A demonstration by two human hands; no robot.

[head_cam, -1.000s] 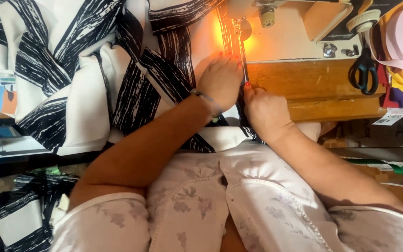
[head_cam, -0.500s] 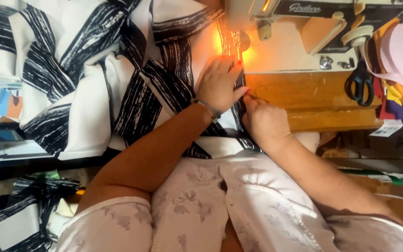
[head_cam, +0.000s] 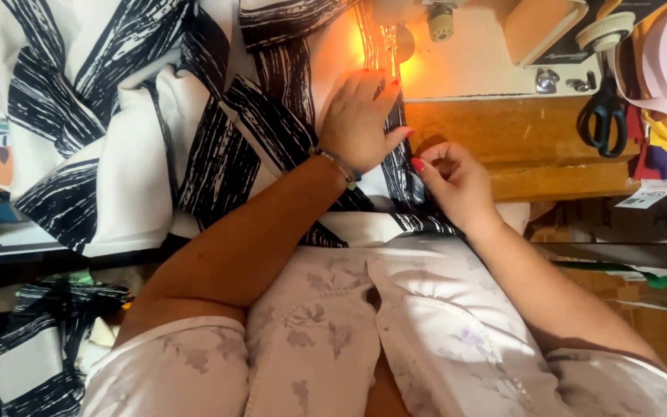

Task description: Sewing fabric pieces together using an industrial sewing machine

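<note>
A view from above is being given of a sewing table (head_cam: 534, 147), w/ a person seated at it. A large black-and-white striped fabric (head_cam: 156, 131) is being spread over the table, left of the sewing machine (head_cam: 472, 54), w/ one folded edge being fed under the needle (head_cam: 390, 42) at the machine's left end.

The left hand (head_cam: 360, 120) is being laid open and flat on the fabric, fingers spread, just in front of the needle; nothing is being gripped, only pressed down. The right hand (head_cam: 457, 181) is being kept nearer the body than the needle, fingers curled in a pinch at the fabric's striped edge, approx. where it is running off the table's front.

For the seam to be fed well, the cloth is probably best kept flat and taut between both hands, w/ the edge being held in line w/ the needle and the left fingertips being kept clear of it.

No real containers are being shown. Black-handled scissors (head_cam: 602, 116) are lying on the table, right of the machine's base. More of the same fabric (head_cam: 32, 347) is being piled on the floor, below the table's left end.
</note>
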